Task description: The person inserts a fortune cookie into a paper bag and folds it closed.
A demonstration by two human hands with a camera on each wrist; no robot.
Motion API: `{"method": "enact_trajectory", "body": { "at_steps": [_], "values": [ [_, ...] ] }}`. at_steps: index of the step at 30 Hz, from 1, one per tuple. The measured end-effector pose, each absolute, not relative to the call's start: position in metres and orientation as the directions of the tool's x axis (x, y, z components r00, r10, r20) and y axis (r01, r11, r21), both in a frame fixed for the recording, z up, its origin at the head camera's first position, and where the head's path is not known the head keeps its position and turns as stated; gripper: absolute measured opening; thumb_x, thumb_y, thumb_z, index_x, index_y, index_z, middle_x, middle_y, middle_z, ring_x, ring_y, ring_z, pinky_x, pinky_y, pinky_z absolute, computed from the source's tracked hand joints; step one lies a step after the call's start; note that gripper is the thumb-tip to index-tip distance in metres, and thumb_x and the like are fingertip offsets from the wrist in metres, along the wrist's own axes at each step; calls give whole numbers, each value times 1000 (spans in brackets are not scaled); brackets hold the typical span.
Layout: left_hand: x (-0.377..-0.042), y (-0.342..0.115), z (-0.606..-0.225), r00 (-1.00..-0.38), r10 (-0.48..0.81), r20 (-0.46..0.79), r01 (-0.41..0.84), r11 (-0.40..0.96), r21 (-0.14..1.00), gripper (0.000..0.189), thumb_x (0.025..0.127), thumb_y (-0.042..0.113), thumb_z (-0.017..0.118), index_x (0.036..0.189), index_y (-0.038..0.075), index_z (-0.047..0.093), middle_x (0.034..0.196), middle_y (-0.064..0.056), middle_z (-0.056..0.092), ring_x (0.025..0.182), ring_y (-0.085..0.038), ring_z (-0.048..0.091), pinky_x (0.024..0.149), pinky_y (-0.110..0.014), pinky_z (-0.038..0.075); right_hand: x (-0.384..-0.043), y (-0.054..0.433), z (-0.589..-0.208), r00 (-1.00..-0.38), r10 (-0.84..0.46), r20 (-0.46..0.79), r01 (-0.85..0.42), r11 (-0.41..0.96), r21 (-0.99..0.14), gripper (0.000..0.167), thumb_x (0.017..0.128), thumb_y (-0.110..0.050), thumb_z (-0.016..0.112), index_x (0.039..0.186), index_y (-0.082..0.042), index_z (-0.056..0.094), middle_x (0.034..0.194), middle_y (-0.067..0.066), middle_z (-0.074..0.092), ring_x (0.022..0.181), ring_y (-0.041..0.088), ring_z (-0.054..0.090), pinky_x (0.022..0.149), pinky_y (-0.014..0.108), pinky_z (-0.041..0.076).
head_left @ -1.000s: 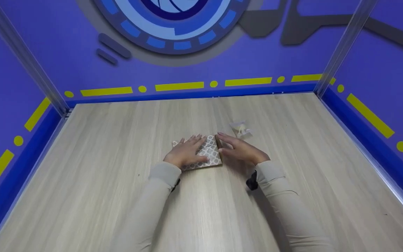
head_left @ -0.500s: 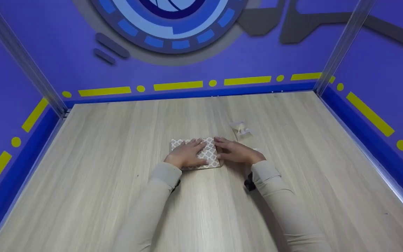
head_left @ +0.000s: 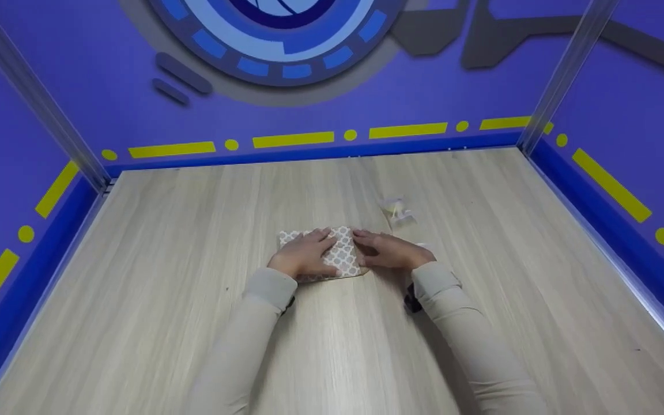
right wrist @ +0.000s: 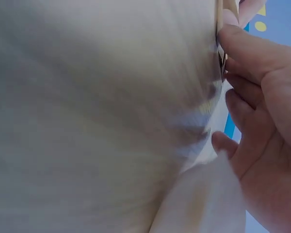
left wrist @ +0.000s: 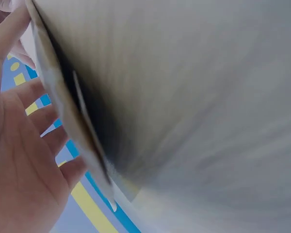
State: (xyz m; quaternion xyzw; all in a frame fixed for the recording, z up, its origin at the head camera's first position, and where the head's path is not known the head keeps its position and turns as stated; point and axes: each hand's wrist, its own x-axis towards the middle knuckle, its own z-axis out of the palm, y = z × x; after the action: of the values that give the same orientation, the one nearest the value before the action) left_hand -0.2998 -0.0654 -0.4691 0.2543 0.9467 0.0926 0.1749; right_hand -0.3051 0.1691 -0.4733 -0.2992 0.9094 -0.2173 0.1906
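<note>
A flat packet in white-and-grey lattice-patterned paper (head_left: 343,253) lies on the wooden table, a brown strip along its right side. My left hand (head_left: 306,253) rests across its left part, fingers spread over the top. At the right edge, my right hand (head_left: 395,252) touches the packet with its fingertips and thumb. From the left wrist, the packet (left wrist: 72,114) shows edge-on with a dark gap under it, the left palm (left wrist: 29,160) beside it. In the right wrist view, the right thumb (right wrist: 252,51) meets the packet's edge; what the fingers do behind is partly hidden.
A small clear plastic piece with something pale in it (head_left: 399,212) lies beyond the right hand. Purple-blue walls (head_left: 286,121) stand behind and at both sides of the table (head_left: 165,242). A blurred whitish piece (right wrist: 199,199) shows low in the right wrist view.
The right hand has shifted slightly left and nearer, with its fingertips over the packet's right edge. The brown strip there looks lower and flatter. The left hand stays almost in place.
</note>
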Motion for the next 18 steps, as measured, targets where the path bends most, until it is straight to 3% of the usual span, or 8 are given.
{"method": "enact_trajectory", "body": {
  "at_steps": [8, 18],
  "values": [
    [-303, -65, -472, -775, 568, -277, 432, 797, 423, 84, 85, 41, 70, 150, 6, 30, 161, -8, 15, 148, -26, 15, 119, -40, 19, -307, 170, -472, -729, -622, -285, -414, 733, -540, 71, 96, -27, 58, 153, -9, 21, 162, 7, 13, 148, 27, 12, 119, 47, 11],
    [-304, -68, -474, -757, 584, -291, 421, 778, 466, 89, 84, 42, 69, 153, 12, 23, 162, -4, 13, 149, -24, 10, 119, -43, 15, -309, 170, -471, -718, -617, -322, -363, 727, -583, 79, 92, -31, 63, 154, -11, 18, 162, 9, 10, 149, 28, 7, 119, 49, 4]
  ]
}}
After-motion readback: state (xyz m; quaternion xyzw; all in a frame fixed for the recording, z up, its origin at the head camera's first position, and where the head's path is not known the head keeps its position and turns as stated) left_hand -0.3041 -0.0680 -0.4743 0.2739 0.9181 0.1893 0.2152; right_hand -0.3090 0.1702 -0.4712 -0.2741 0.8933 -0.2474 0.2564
